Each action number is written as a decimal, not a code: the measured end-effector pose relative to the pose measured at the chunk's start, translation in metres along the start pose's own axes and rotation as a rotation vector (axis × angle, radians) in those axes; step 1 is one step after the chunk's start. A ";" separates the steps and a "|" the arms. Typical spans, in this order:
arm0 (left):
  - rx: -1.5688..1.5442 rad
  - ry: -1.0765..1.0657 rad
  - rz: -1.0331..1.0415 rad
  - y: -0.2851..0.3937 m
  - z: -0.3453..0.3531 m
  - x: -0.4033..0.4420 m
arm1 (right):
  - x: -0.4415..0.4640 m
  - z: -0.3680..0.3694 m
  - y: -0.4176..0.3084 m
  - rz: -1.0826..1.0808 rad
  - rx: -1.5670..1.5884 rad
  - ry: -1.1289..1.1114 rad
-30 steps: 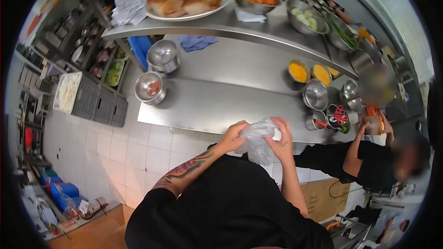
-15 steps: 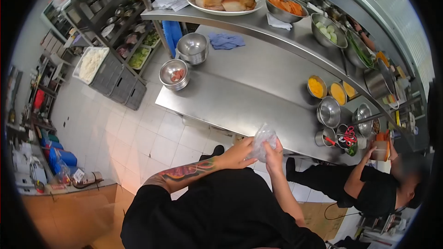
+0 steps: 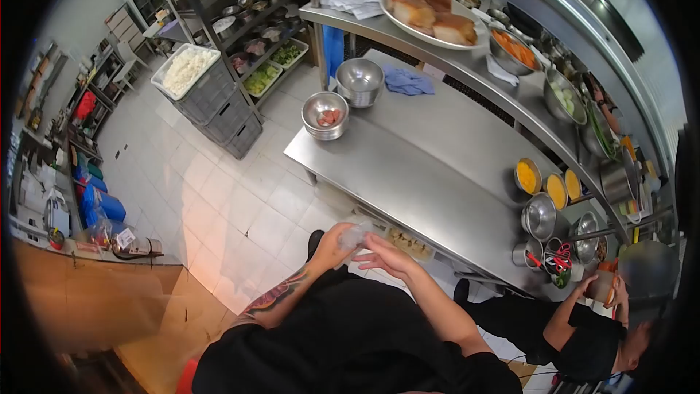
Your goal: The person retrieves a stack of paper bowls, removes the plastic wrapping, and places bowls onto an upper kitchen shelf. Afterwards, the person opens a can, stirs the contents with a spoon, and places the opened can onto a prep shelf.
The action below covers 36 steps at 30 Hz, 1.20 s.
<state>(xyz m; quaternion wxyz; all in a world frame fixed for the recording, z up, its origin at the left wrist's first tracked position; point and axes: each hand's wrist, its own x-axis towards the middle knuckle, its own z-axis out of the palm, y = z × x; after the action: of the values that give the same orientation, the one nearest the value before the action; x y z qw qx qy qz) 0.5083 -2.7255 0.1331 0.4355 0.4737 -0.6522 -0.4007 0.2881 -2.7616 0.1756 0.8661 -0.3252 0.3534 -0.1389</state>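
Note:
My left hand (image 3: pixel 333 246), at the end of a tattooed forearm, is closed round a crumpled clear plastic bag (image 3: pixel 353 236). My right hand (image 3: pixel 386 255) is beside it, fingers apart and pointing left, its thumb side close to the bag. Whether the right fingertips touch the plastic is hard to tell. Both hands are low in front of my body, off the near edge of the steel table (image 3: pixel 408 175). Stacked steel bowls (image 3: pixel 325 115), the top one holding pinkish pieces, stand at the table's left end.
At the right, a co-worker (image 3: pixel 583 328) holds an orange-lidded container (image 3: pixel 604 286). Yellow-filled bowls (image 3: pixel 527 176) and red scissors (image 3: pixel 560 252) are nearby. Overhead, a shelf (image 3: pixel 437 51) carries a plate of meat (image 3: pixel 432 16). Grey crates (image 3: pixel 219 106) stand on the left floor.
The view has swung, so the table now appears further right. My hands have moved left in view, the bag is bunched smaller in my left hand, and my right fingers have come off it.

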 end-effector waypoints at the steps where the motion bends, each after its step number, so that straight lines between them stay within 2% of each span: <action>1: -0.002 0.046 -0.084 -0.020 -0.009 -0.008 | 0.007 0.004 -0.006 -0.003 -0.005 0.004; 2: -0.003 0.090 -0.166 -0.041 -0.018 -0.014 | 0.013 0.010 -0.015 -0.007 -0.228 0.030; 3: -0.006 0.088 -0.157 -0.064 -0.030 -0.021 | 0.021 0.015 -0.023 -0.009 -0.452 0.057; 5: 0.168 0.006 -0.237 -0.098 -0.064 -0.038 | 0.058 0.015 -0.018 -0.025 -0.443 0.133; 7: 0.181 -0.028 -0.255 -0.107 -0.104 -0.046 | 0.092 0.024 -0.025 -0.056 -0.567 0.281; 11: 0.239 -0.044 -0.276 -0.145 -0.178 -0.043 | 0.162 0.060 -0.055 -0.179 -0.632 0.237; 12: 0.240 -0.046 -0.282 -0.155 -0.196 -0.044 | 0.175 0.072 -0.070 -0.254 -0.774 0.263; 13: 0.257 -0.035 -0.422 -0.160 -0.216 -0.040 | 0.188 0.082 -0.087 -0.331 -0.913 0.291; 14: 0.277 -0.025 -0.562 -0.167 -0.237 -0.040 | 0.200 0.088 -0.099 -0.330 -0.903 0.291; 15: 0.281 -0.029 -0.566 -0.183 -0.254 -0.047 | 0.212 0.093 -0.111 -0.413 -0.927 0.348; 17: 0.345 0.229 -0.702 -0.233 -0.281 -0.079 | 0.225 0.098 -0.139 -0.530 -0.967 0.444; 19: 0.288 0.273 -0.906 -0.281 -0.307 -0.123 | 0.230 0.086 -0.167 -0.621 -0.994 0.551; 21: 0.316 0.246 -1.000 -0.284 -0.324 -0.161 | 0.240 0.060 -0.199 -0.674 -1.001 0.670; 23: 0.367 0.216 -1.121 -0.280 -0.329 -0.191 | 0.251 0.041 -0.227 -0.673 -0.991 0.719; 25: 0.414 0.199 -1.186 -0.277 -0.324 -0.233 | 0.256 0.040 -0.248 -0.704 -1.319 0.604; 26: 0.442 0.203 -1.211 -0.275 -0.318 -0.242 | 0.266 0.032 -0.247 -0.716 -1.318 0.600; 28: 0.409 0.083 -1.274 -0.260 -0.308 -0.253 | 0.300 0.008 -0.235 -0.714 -1.639 0.564; 29: 0.393 0.027 -1.302 -0.258 -0.306 -0.260 | 0.309 0.006 -0.236 -0.737 -1.641 0.540; 31: 0.370 0.085 -1.300 -0.261 -0.293 -0.266 | 0.326 0.002 -0.235 -0.648 -1.685 0.619; 33: 0.333 0.169 -1.308 -0.255 -0.276 -0.269 | 0.353 -0.026 -0.226 -0.750 -1.754 0.649; 34: 0.348 0.215 -1.261 -0.246 -0.269 -0.258 | 0.354 -0.016 -0.230 -0.783 -1.773 0.588; 36: 0.355 0.291 -1.221 -0.228 -0.252 -0.243 | 0.337 0.005 -0.241 -0.510 -1.757 0.542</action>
<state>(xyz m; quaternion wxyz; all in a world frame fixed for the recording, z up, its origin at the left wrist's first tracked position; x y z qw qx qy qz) 0.8502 -2.5702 -0.0506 0.1287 0.8732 -0.2564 -0.3940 0.5287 -3.0987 0.1616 0.1446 -0.8835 0.4384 -0.0792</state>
